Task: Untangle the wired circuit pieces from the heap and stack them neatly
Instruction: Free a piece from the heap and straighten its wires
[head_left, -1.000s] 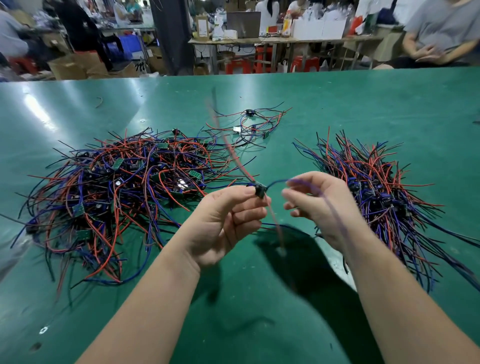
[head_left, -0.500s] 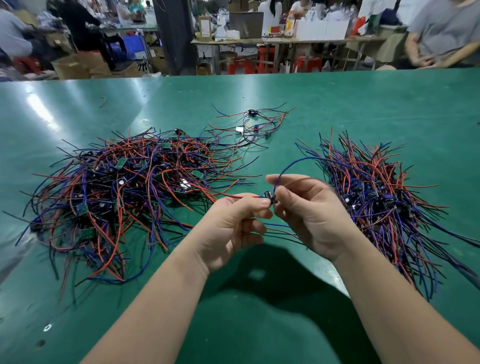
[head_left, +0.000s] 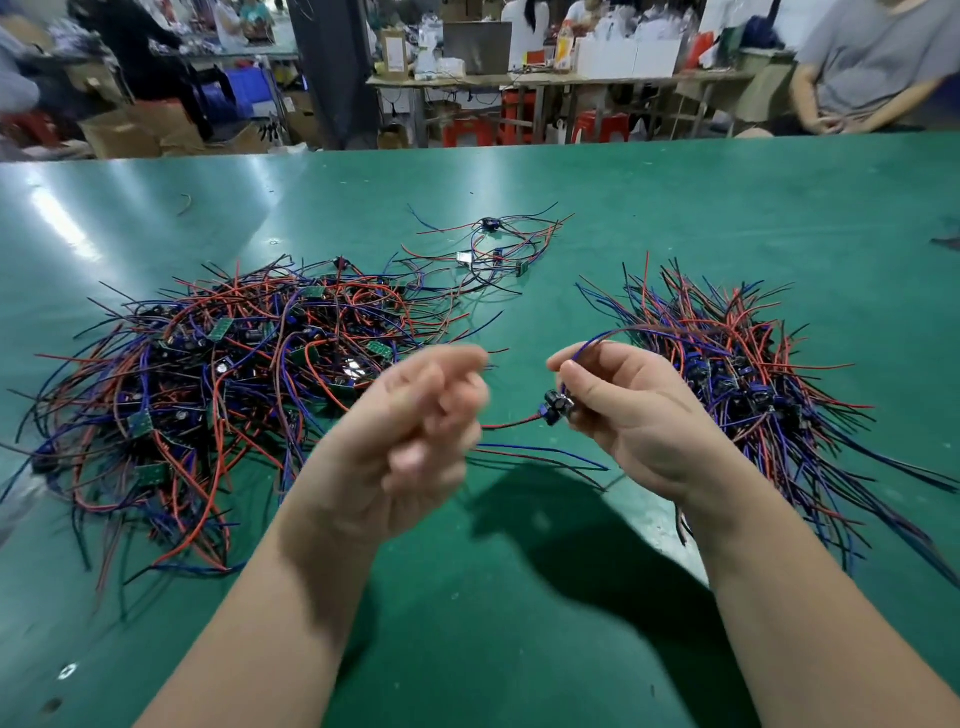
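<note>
**One piece in the right grip, left grip a blur**

The green counter fills the near view, with two bare forearms reaching over it. The right grip has thumb and fingers curled around a wired circuit piece, whose black round part juts out just left of the fingertips. A blue wire arcs from the top of this grip and away to the right. A red wire runs from the piece leftward toward the left grip. That one is raised, fingers curled in, and smeared by motion; I cannot tell whether it has hold of the wire end. Below and between the two grips, a few loose red and blue wires lie on the counter.

Left of the left grip sprawls the heap, a tangle of red, blue and black leads with small green boards scattered in it. Just right of the right grip lies the stack, its wires combed roughly one way, fanning toward and away from the viewer.

Beyond both grips, well apart from them, sits a small cluster of a few wired pieces.

Farther off, past the counter's edge, stand work tables, red stools and a cardboard box whose label is too small to read. A person in a grey shirt sits at far right.
</note>
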